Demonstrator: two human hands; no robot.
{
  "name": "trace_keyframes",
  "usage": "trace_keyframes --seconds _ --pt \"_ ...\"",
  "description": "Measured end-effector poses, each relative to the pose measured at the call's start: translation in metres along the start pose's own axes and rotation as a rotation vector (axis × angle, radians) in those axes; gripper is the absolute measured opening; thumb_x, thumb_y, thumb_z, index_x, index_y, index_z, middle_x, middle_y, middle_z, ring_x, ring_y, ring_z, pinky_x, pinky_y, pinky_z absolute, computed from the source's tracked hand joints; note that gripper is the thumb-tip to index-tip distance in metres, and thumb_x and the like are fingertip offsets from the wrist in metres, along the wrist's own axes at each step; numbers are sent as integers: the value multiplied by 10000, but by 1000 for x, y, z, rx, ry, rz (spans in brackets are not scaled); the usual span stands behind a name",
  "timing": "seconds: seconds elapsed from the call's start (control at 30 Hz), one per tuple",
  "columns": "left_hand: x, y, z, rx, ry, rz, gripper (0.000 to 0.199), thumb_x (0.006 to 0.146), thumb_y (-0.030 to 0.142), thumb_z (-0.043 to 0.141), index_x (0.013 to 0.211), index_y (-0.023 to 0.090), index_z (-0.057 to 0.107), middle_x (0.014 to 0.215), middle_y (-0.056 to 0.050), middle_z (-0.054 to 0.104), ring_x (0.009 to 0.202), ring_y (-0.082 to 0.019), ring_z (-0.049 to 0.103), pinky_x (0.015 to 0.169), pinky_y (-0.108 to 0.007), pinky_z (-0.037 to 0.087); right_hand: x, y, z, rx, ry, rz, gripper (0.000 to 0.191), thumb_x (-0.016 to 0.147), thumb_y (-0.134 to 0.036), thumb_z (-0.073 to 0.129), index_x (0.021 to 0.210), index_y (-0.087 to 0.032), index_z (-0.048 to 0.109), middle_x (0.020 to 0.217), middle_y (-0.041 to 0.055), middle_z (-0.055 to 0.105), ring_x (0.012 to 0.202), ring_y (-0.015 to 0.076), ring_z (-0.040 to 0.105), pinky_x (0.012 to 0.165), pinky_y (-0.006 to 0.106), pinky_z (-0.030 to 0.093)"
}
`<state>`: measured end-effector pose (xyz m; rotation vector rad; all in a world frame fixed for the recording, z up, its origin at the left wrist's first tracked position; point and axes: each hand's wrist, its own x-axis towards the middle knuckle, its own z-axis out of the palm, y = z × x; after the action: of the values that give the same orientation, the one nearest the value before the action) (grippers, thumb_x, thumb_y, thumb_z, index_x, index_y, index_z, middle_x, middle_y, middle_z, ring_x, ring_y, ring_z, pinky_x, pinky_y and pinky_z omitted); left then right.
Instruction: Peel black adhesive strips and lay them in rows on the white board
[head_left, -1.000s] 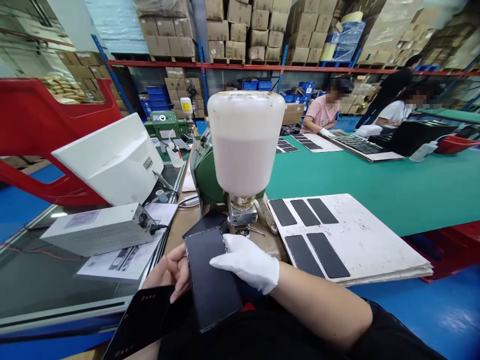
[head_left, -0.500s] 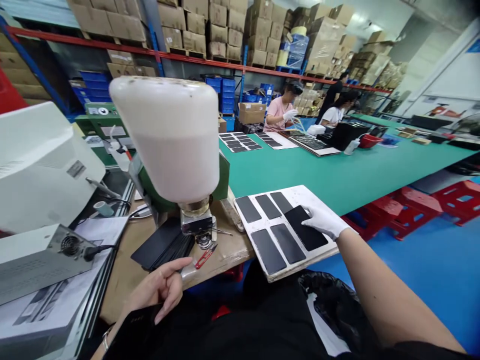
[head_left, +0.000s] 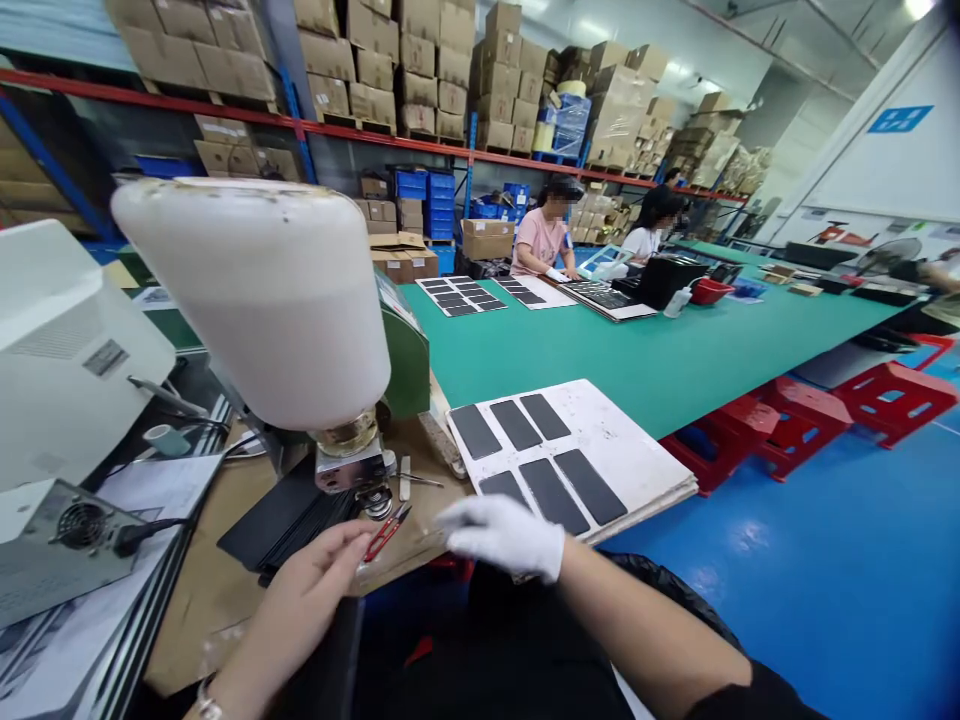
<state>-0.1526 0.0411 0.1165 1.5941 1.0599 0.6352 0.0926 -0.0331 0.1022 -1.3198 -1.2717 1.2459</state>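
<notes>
My bare left hand (head_left: 311, 590) is at the bench's front edge, thumb and fingers closed together. A black flat piece (head_left: 341, 655) hangs just below its fingers, seemingly held by them. Its fingertips reach the handle of red thread snips (head_left: 385, 533). My white-gloved right hand (head_left: 502, 540), slightly blurred, has its fingers stretched out and nothing in it. It hovers over the near-left corner of a white board (head_left: 637, 450), hiding part of one piece there. Several black rectangular pieces (head_left: 555, 495) lie on the board in two rows. A stack of similar black pieces (head_left: 289, 520) lies left of the snips.
A big white plastic bottle (head_left: 262, 310) sits upside down on a metal nozzle (head_left: 349, 465) above the bench. Left stands a grey power box (head_left: 67, 545). Beyond lies a green table (head_left: 562, 350) with more boards (head_left: 461, 297) and co-workers. Red stools (head_left: 802, 425) stand at right.
My right hand has let go of a black piece in the board's near row and moved left and nearer. My left hand has moved up to the snips. The view has shifted.
</notes>
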Motion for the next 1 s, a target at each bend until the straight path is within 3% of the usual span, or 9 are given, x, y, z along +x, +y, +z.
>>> trace_keyframes --seconds 0.07,0.13,0.23,0.37,0.5,0.57,0.63,0.77,1.0 --pt "-1 16 9 338 166 79 222 767 419 616 883 236 663 687 -12 652 646 -197 579 551 -234 376 4 5 53 101 -567 7 437 753 -431 636 1117 -199 566 815 18 673 709 146 640 687 272 498" --pt "-2 26 11 519 244 140 192 793 426 571 814 246 634 628 3 629 624 -200 566 553 -245 340 6 12 91 277 -703 55 532 764 -505 586 1164 -169 487 674 -4 643 514 119 605 560 245 487" --pt "-4 26 2 598 263 182 207 825 418 516 755 237 590 623 11 606 612 -187 549 560 -253 326 8 17 102 430 -505 111 579 750 -562 563 1129 -147 427 536 -38 600 366 114 535 412 211 429" --pt "-4 16 -12 443 207 85 247 803 438 538 740 204 586 646 7 581 617 -163 525 556 -243 349 9 13 49 377 -360 63 343 804 -452 541 864 -114 553 502 12 617 373 120 525 389 201 368" --pt "3 14 1 -36 -137 -17 243 775 382 601 869 159 589 589 30 529 494 -97 452 481 -205 346 5 7 -3 381 -193 10 534 862 -389 437 400 -138 530 316 25 459 344 112 452 446 254 326" --pt "6 18 16 -226 -293 -28 269 778 344 607 960 153 559 570 36 533 438 -74 416 428 -183 315 4 4 -17 452 -160 76 591 859 -399 419 319 -169 485 275 23 393 341 120 423 452 274 311" --pt "8 23 28 -377 -341 -15 259 790 321 595 977 152 532 561 34 544 408 -58 391 398 -167 287 5 0 -22 513 -167 144 587 840 -419 424 302 -189 458 260 21 366 341 127 407 453 282 309" --pt "1 27 26 -534 -274 7 170 796 263 581 907 146 528 546 35 525 416 -51 374 384 -149 276 12 -10 -10 539 -208 156 563 818 -423 431 299 -205 411 248 22 350 344 130 408 463 284 331" --pt "-43 6 -48 -709 52 29 28 800 173 537 823 163 550 432 71 417 373 -41 282 402 -147 248 37 -37 85 589 -305 73 228 782 -353 500 720 -140 552 339 -26 498 278 111 400 371 239 305"
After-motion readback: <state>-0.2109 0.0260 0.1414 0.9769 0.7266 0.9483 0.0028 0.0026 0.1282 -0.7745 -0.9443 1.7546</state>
